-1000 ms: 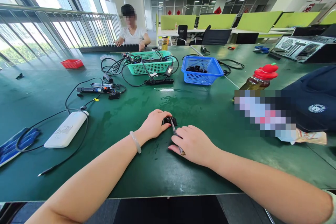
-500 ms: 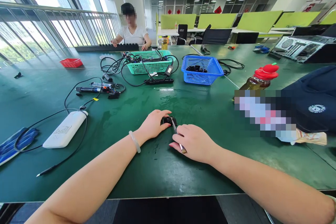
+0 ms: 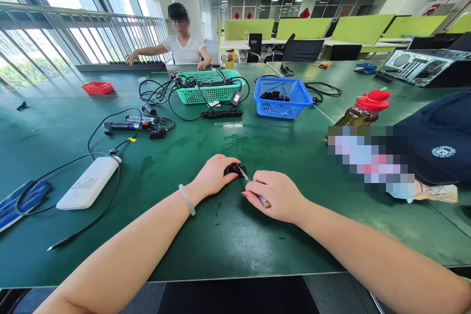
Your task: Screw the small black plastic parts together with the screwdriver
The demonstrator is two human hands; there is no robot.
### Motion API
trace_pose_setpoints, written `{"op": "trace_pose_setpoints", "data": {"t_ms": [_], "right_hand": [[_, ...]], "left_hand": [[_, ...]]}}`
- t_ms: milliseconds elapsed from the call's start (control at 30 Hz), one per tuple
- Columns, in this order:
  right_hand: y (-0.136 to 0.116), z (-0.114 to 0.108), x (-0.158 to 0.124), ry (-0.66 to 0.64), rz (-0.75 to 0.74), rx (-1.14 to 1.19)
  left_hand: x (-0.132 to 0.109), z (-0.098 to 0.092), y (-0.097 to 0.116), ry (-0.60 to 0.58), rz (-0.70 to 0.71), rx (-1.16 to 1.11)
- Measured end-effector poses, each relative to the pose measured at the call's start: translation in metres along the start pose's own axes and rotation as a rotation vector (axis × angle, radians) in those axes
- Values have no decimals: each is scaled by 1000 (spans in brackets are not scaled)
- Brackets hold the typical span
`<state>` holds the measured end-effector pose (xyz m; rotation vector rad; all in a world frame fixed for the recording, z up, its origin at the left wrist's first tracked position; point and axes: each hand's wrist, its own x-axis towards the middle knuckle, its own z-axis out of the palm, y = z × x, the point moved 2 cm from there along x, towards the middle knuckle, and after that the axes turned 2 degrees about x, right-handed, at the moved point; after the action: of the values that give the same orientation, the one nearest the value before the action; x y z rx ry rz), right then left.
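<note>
On the green table lies a small black part (image 3: pixel 232 170), with my left hand (image 3: pixel 216 173) pinching it between thumb and fingers. My right hand (image 3: pixel 275 195) grips a slim metal tool with a brown, brush-like rear end (image 3: pixel 265 202). The tool's narrow tip points left and meets the black part, beside my left fingertips. Its exact kind is hard to make out, since the fingers cover its middle. Part of the black piece is hidden by my left hand.
A blue basket (image 3: pixel 259 108) with black parts and a green basket (image 3: pixel 182 96) with cables stand ahead. To the left are a white power bank (image 3: pixel 88 184), cables and blue gloves (image 3: pixel 22 201). A bottle (image 3: pixel 358 115) and dark cap (image 3: pixel 434 137) lie right. Someone sits opposite.
My right hand has shifted slightly right, and the tool lies at a flatter slant. My left hand stays on the black part. The person opposite has slid the long black strip to the left.
</note>
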<state>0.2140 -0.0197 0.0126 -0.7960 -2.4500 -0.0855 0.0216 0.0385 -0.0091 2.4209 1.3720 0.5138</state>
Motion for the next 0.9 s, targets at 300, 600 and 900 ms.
{"op": "trace_pose_setpoints", "data": {"t_ms": [300,600,900], "right_hand": [[-4,13,-3,-315,-163,-92],[-7,15,-4,-263,-117,-134],[-4,4,-1,-184,-60,-76]], "left_hand": [[0,-3,3,-33,2,26],[0,-4,5,-30,-2,31],[0,-2,2,-27,15,30]]}}
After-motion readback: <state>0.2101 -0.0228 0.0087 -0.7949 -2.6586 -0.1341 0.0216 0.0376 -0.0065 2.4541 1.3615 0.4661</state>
